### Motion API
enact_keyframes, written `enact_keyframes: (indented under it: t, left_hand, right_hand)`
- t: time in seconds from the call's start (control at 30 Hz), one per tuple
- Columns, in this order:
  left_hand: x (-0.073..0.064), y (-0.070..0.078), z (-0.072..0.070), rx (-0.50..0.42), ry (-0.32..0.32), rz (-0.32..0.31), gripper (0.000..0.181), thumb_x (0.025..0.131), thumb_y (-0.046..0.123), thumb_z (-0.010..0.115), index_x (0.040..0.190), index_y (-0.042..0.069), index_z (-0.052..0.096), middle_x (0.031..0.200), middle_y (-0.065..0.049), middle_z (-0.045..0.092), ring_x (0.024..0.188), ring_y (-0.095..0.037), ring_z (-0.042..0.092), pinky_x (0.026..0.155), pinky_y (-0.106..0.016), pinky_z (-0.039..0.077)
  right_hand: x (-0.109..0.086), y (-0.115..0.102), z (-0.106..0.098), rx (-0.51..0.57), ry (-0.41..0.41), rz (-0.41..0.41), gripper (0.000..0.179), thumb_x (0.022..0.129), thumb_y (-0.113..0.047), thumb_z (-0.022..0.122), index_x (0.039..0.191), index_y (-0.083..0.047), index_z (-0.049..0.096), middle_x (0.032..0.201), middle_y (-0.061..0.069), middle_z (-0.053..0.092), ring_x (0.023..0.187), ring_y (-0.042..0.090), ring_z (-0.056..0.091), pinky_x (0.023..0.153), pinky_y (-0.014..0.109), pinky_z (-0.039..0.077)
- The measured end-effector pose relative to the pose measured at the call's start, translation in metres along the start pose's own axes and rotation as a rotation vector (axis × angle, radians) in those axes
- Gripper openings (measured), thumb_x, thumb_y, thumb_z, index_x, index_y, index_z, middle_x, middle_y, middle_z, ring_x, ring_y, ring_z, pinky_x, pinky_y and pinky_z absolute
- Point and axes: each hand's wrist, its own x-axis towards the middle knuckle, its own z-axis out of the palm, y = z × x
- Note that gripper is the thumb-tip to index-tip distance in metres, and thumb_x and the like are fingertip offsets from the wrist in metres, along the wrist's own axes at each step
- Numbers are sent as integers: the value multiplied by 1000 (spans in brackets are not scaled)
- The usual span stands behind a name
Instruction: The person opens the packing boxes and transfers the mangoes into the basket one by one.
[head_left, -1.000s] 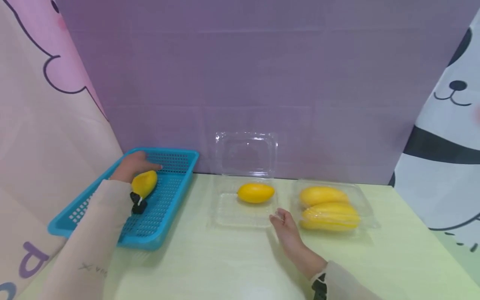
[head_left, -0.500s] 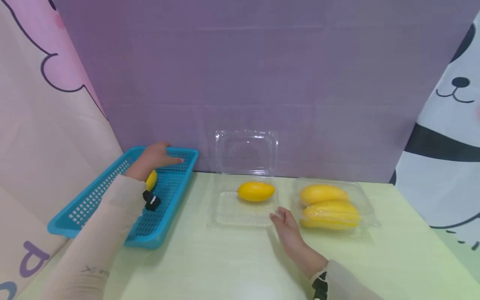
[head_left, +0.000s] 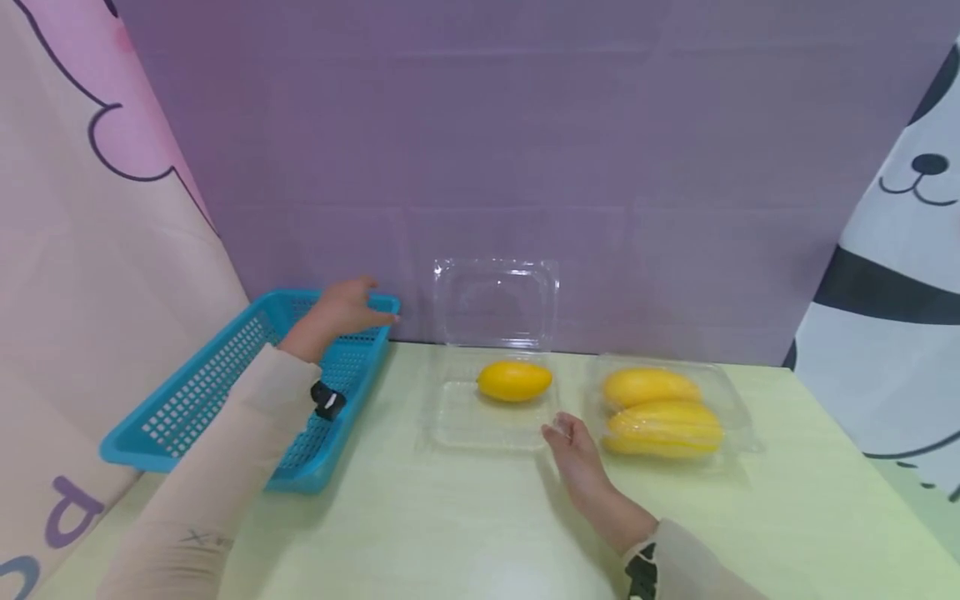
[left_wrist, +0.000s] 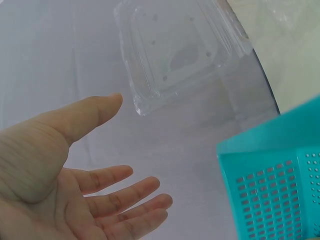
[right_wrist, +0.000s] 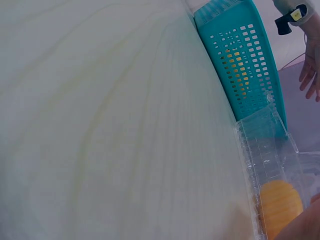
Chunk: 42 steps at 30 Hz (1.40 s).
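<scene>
My left hand (head_left: pixel 348 308) is above the far end of the blue perforated basket (head_left: pixel 217 387), holding nothing. In the left wrist view, its thumb and fingers (left_wrist: pixel 145 187) are spread apart. A clear plastic clamshell box (head_left: pixel 465 425) stands with its lid (head_left: pixel 495 304) raised against the backdrop. Inside the box, toward the back right, lies a yellow oval fruit (head_left: pixel 514 381). My right hand (head_left: pixel 581 471) pinches the box's front right rim between thumb and fingers. Something yellow (right_wrist: pixel 240 72) shows through the basket's holes in the right wrist view; my left arm hides it in the head view.
To the right stands another clear box (head_left: pixel 731 408), covered, with two yellow fruits (head_left: pixel 663 429) inside. A purple cloth backdrop (head_left: pixel 525 150) rises behind the pale table (head_left: pixel 450 517). Printed curtains (head_left: pixel 885 367) hang at both sides.
My left hand has moved right across the basket toward its far right corner, fingers holding nothing. The right hand stays at the box's rim. The fruit and boxes keep their places.
</scene>
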Motion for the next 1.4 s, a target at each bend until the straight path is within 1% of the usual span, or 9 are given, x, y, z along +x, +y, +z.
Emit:
enact_keyframes:
  t: [0.17, 0.3, 0.47, 0.57, 0.77, 1.03, 1.23, 1.4]
  left_hand:
    - [-3, 10, 3, -5, -10, -3, 77, 89, 35, 63, 146, 0, 26, 147, -22, 32, 131, -42, 33, 101, -57, 36]
    - [-4, 15, 5, -6, -17, 2, 76, 89, 34, 63, 146, 0, 25, 146, -22, 34, 130, -41, 35, 100, -55, 38]
    - [-4, 17, 6, 6, -27, 27, 76, 90, 34, 63, 146, -1, 25, 145, -23, 34, 130, -41, 35, 101, -55, 37]
    - [-5, 19, 6, 4, -30, 28, 76, 90, 35, 63, 146, -1, 25, 145, -23, 35, 130, -40, 36, 101, -54, 38]
    - [-6, 24, 7, -3, -31, 32, 77, 89, 35, 64, 146, 1, 25, 143, -21, 39, 128, -38, 40, 99, -53, 40]
    - [-4, 27, 10, 9, -36, 71, 74, 89, 34, 64, 144, 0, 28, 138, -22, 44, 124, -37, 44, 97, -50, 43]
    - [-5, 29, 12, 13, -47, 79, 71, 89, 34, 65, 142, 1, 31, 138, -21, 45, 122, -36, 46, 95, -49, 45]
    - [-5, 30, 15, -3, -51, 92, 73, 88, 34, 65, 144, 1, 30, 139, -20, 44, 124, -36, 44, 94, -49, 45]
  right_hand:
    - [0, 1, -1, -7, 2, 7, 54, 98, -16, 45, 140, 10, 24, 148, 31, 21, 135, 44, 25, 111, 52, 22]
    - [1, 1, -2, -7, 6, 17, 54, 98, -16, 45, 140, 10, 24, 148, 30, 21, 136, 43, 24, 112, 52, 22]
    - [3, 3, -1, -1, 19, 14, 52, 98, -15, 45, 139, 10, 26, 147, 30, 24, 134, 43, 27, 111, 51, 23]
    - [4, 4, -1, 0, 25, 9, 52, 97, -15, 46, 138, 11, 26, 146, 30, 25, 133, 43, 29, 111, 51, 24]
    - [5, 3, -3, -23, 24, 7, 53, 98, -16, 45, 139, 10, 26, 147, 30, 24, 134, 43, 28, 111, 52, 23]
    - [5, 1, -4, -34, 17, 28, 53, 98, -18, 45, 140, 8, 25, 148, 28, 23, 134, 43, 28, 111, 52, 24]
    - [6, 2, -3, -24, 13, 20, 54, 98, -17, 45, 140, 10, 24, 147, 29, 24, 133, 44, 28, 110, 52, 24]
    - [7, 2, -4, -24, 19, 22, 54, 98, -17, 45, 140, 9, 25, 147, 29, 24, 133, 43, 28, 111, 52, 24]
